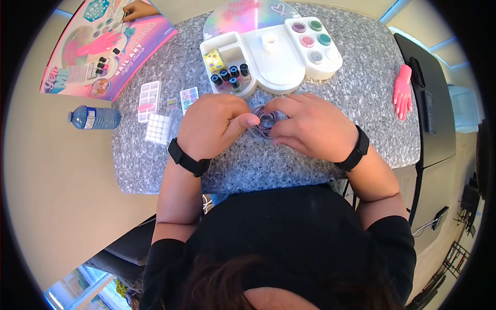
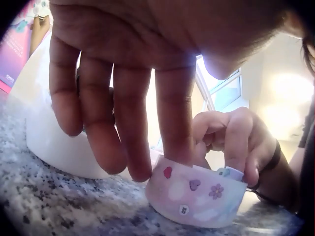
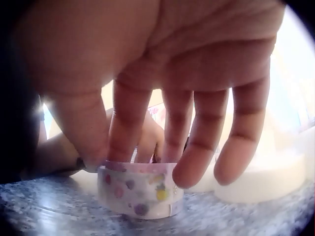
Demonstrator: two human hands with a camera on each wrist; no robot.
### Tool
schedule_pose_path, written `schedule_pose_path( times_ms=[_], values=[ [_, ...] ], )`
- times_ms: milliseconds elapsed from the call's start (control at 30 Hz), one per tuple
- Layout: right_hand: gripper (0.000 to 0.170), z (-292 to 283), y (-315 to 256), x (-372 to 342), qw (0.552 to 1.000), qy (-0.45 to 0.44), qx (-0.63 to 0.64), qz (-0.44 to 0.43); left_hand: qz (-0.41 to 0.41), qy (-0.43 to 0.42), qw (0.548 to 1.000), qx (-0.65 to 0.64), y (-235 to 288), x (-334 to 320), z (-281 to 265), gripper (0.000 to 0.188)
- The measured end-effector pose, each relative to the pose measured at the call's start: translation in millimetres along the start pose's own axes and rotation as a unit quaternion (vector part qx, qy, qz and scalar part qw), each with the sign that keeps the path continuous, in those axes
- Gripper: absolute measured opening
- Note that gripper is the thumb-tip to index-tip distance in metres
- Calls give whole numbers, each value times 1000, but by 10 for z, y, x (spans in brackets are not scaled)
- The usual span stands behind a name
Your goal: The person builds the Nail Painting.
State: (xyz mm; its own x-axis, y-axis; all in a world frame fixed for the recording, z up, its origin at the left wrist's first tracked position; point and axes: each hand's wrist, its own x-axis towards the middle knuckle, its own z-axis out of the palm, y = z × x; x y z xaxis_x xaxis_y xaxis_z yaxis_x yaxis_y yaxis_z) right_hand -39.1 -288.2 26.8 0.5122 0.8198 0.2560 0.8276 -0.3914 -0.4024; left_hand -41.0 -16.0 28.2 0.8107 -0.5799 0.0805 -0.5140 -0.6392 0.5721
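A roll of sticker tape [image 1: 267, 122] lies on the speckled table between both hands; hearts and a flower mark the roll [image 2: 197, 191] in the left wrist view. My right hand [image 1: 315, 126] grips its rim, thumb outside and index finger inside, as the right wrist view shows of the roll [image 3: 140, 191]. The left hand [image 1: 212, 124] hangs over the other side with fingers fairly straight, its index fingertip touching the rim and the thumb held off.
Behind the hands stands a white organizer [image 1: 279, 77] with polish bottles [image 1: 233, 72] and glitter pots [image 1: 307, 41]. Sticker sheets and white trays [image 1: 150, 95] lie left, beyond them a water bottle [image 1: 95, 118] and a box [image 1: 103, 51]. A pink model hand [image 1: 402, 93] lies right.
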Motion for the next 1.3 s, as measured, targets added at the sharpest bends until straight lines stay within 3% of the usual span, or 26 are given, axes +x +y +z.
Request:
schedule_pose_path(
  times_ms=[67, 133, 233, 300, 433, 533, 733, 800, 833, 900, 933, 967, 1033, 1067, 1100, 1167, 1300],
  values=[
    [19, 6, 1, 4, 1000, -4, 0, -1, -21, -6, 1000, -8, 37, -17, -18, 59],
    [33, 7, -13, 21, 1000, 4, 12, 7, -42, -12, 999, -17, 42, -26, -14, 62],
    [48, -4, -47, 50, 999, 37, 17, 35, -40, -7, 999, -26, 42, -13, 5, 57],
    [52, 35, -75, 50, 996, 47, 16, 69, -95, -23, 994, -52, 106, 19, 10, 45],
    [61, 214, 27, 24, 990, 37, 56, 121, -80, -46, 992, -83, 119, 33, 69, 41],
    [65, 244, 65, 31, 989, 67, 89, 94, -21, -40, 998, -50, 42, 22, 126, 39],
    [60, 37, 93, 138, 961, 142, 191, 142, -10, 37, 999, -35, 99, 30, 50, 28],
    [59, -34, 196, 224, 958, 174, 190, 125, -37, 145, 984, -100, 211, 20, -14, 13],
    [58, -72, 255, 285, 952, 209, 191, 114, -37, 152, 983, -98, 138, 24, 15, 13],
    [62, -226, 325, 450, 953, 220, 172, 115, -40, 432, 872, -227, -91, 39, 95, 12],
    [65, -306, 379, 534, 963, 214, 123, 108, -91, 448, 831, -317, -111, 9, -17, 25],
    [68, -370, 448, 622, 970, 209, 74, 101, -87, 453, 830, -314, -183, 2, -78, 25],
    [73, -412, 627, 816, 977, 183, 60, 95, -151, 458, 753, -448, -416, 32, -121, 42],
    [75, -402, 687, 929, 979, 168, 60, 98, -182, 437, 747, -466, -544, 47, -104, 48],
    [76, -373, 732, 1031, 981, 153, 60, 101, -179, 444, 745, -464, -622, 50, -49, 48],
    [77, -292, 788, 1210, 983, 133, 74, 101, -224, 428, 691, -538, -634, 130, -48, 51],
    [76, -138, 825, 1408, 989, 68, 30, 125, -226, 384, 691, -569, -617, 148, -34, 53]
  ],
)
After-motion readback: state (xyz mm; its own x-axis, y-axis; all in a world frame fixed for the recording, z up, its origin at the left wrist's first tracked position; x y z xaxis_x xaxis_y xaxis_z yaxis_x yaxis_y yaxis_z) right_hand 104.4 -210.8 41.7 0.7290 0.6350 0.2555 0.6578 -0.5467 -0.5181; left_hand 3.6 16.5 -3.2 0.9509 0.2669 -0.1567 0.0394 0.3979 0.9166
